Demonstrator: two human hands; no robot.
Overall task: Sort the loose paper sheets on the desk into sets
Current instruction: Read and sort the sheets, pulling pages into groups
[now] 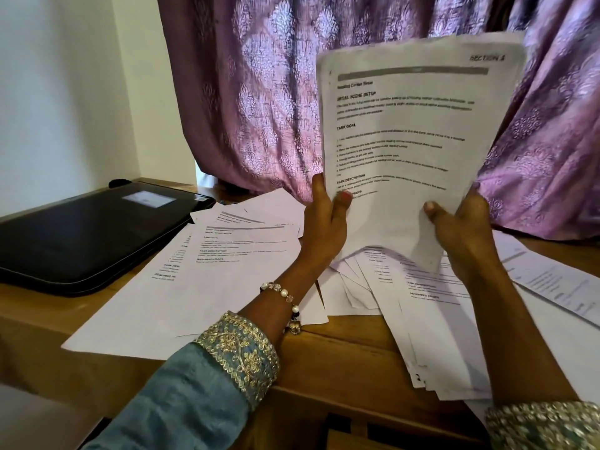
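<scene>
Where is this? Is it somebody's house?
Probably a room at home, used for paperwork: a wooden desk strewn with loose printed sheets, a purple patterned curtain behind it, and a black case lying flat.

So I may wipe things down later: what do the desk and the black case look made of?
Desk: apparently wood, brown with visible grain and a plank seam, low sheen. Black case: probably leather or faux leather, smooth, faintly glossy, with a piped edge; I can't tell which.
</scene>
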